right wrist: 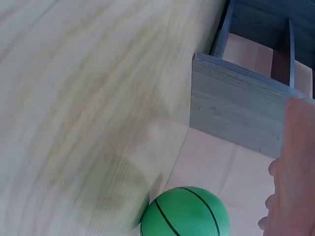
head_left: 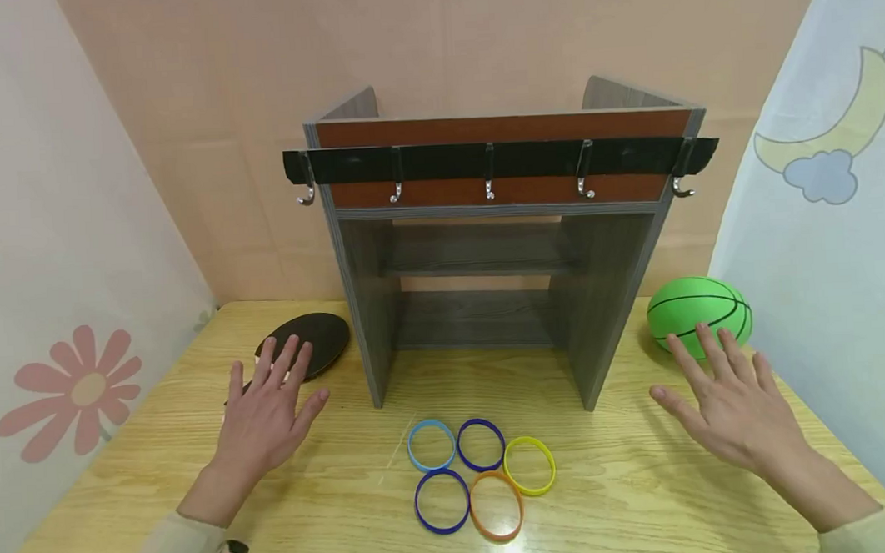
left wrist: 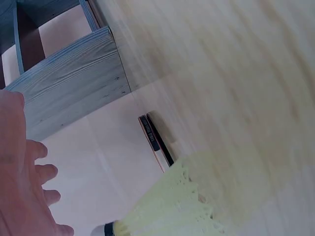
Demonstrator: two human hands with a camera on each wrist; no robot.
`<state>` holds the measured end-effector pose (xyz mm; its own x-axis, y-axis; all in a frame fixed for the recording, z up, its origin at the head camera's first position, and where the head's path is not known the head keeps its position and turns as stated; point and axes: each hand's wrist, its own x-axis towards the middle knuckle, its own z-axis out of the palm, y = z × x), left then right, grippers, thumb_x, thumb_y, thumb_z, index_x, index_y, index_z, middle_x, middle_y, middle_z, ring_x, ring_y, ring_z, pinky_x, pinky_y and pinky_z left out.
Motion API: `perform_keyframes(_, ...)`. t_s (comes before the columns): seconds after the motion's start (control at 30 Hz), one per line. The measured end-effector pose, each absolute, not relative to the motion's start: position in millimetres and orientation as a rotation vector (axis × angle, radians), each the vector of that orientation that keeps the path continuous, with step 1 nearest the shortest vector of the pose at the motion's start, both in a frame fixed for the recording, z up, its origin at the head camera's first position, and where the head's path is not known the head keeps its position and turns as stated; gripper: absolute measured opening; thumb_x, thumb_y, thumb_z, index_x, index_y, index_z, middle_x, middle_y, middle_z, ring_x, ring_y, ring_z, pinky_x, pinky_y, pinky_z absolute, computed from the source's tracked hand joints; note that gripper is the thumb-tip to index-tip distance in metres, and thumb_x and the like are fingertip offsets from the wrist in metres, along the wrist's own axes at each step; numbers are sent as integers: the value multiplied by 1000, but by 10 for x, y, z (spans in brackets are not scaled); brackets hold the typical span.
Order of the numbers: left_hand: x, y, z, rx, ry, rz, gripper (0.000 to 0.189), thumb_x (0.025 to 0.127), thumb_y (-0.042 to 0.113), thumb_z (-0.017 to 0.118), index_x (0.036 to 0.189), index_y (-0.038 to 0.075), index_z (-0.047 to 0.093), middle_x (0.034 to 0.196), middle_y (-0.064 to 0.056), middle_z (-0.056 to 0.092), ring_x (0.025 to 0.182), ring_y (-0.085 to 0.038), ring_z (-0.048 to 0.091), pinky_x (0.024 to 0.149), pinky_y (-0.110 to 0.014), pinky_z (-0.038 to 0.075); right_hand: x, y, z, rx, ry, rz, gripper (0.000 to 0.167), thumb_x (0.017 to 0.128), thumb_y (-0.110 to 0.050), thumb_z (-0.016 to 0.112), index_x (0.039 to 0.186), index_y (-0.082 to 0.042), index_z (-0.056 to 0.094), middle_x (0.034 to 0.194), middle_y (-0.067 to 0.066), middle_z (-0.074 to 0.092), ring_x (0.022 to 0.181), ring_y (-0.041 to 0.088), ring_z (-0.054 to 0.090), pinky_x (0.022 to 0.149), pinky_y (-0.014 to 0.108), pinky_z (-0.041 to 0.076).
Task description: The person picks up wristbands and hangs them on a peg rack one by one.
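Note:
My left hand (head_left: 264, 415) hovers palm down over the left of the table with fingers spread, holding nothing. Just beyond its fingertips lies a black table tennis paddle (head_left: 324, 339), partly hidden by the hand. On the other side, my right hand (head_left: 734, 403) is also spread, its fingertips overlapping the view of a green ball (head_left: 695, 307) with black lines. Between the hands several rubber wristbands lie flat: a light blue one (head_left: 410, 455), a yellow one (head_left: 552, 463), an orange one (head_left: 521, 514) and dark blue ones (head_left: 467, 509).
A grey wooden shelf unit (head_left: 619, 292) stands at the table's back middle. Across its top front runs a black strip (head_left: 444, 161) with several metal hooks (head_left: 586, 187). The wooden table (head_left: 334, 499) meets a peach cloth behind and patterned cloths at both sides.

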<state>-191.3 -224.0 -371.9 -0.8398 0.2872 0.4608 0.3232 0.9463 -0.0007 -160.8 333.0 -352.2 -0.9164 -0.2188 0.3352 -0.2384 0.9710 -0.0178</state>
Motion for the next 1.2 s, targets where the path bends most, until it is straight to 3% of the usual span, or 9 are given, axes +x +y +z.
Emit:
perform_keyframes(0.1, -1926, -2199, -3705, -482, -2600, -156, 67, 97, 49, 45, 146, 4, 35, 152, -13, 25, 140, -34, 14, 106, -65, 12, -1559, 3229, -3517, 373, -2747, 91, 70, 90, -46, 59, 142, -3, 38, 142, 28, 32, 127, 49, 31, 99, 65, 30)
perform_keyframes(0.17, -1945, -2161, -3694, -522, -2571, -228, 66, 97, 46, 48, 146, 4, 34, 151, -15, 27, 140, -34, 14, 107, -63, 14, -1514, 3122, -3524, 400, -2725, 102, 56, 85, -39, 67, 125, -1, 54, 120, 22, 54, 99, 41, 57, 65, 54, 52)
perform_keyframes(0.23, -1977, -2107, -3681, -571, -2533, -327, 65, 96, 41, 51, 145, 2, 34, 150, -17, 28, 139, -36, 17, 107, -62, 18, -1482, 3005, -3553, 432, -2701, 92, 39, 79, -32, 72, 106, -5, 62, 94, 11, 63, 71, 27, 62, 38, 38, 44)
perform_keyframes(0.27, -1994, -2075, -3674, -593, -2516, -396, 64, 96, 39, 53, 145, 2, 34, 149, -17, 29, 138, -37, 20, 106, -61, 22, -1468, 2947, -3575, 450, -2707, 104, 32, 78, -28, 73, 100, -7, 63, 86, 5, 64, 62, 20, 60, 34, 33, 39)
perform_keyframes(0.5, -2183, -1841, -3628, -693, -2242, -976, 49, 92, 7, 61, 136, -4, 44, 131, -21, 49, 116, -36, 50, 92, -50, 45, -1528, 2559, -3742, 672, -2737, 400, 16, 78, -22, 76, 89, -13, 68, 74, -11, 58, 61, 3, 54, 45, 24, 45)
perform_keyframes(0.6, -2263, -1744, -3603, -689, -2042, -1174, 37, 87, -8, 62, 124, -8, 55, 114, -22, 59, 98, -27, 61, 82, -33, 54, -1576, 2413, -3796, 775, -2774, 631, 21, 82, -26, 74, 91, -7, 69, 74, -12, 58, 62, -1, 53, 51, 23, 48)
perform_keyframes(0.77, -2259, -1584, -3486, -590, -1833, -1460, 22, 85, -16, 59, 107, -15, 60, 98, -28, 62, 84, -6, 62, 71, -13, 52, -1640, 2234, -3866, 784, -2898, 819, 23, 85, -37, 71, 85, -14, 68, 65, -17, 55, 56, -2, 50, 48, 21, 45)
perform_keyframes(0.97, -2171, -1470, -3353, -570, -1717, -1620, 15, 83, -20, 59, 98, -21, 58, 91, -27, 62, 80, -8, 62, 70, -15, 53, -1681, 2145, -3910, 757, -2891, 893, 8, 81, -19, 73, 77, -18, 65, 63, -16, 53, 55, -1, 48, 48, 20, 43)
perform_keyframes(1.2, -2221, -1456, -3393, -653, -1614, -1669, 11, 78, -25, 60, 89, -23, 59, 85, -18, 66, 76, -8, 65, 68, -16, 54, -1716, 2168, -3913, 743, -2891, 1112, 12, 79, -3, 66, 76, -14, 62, 65, -10, 54, 58, 4, 50, 50, 22, 46)
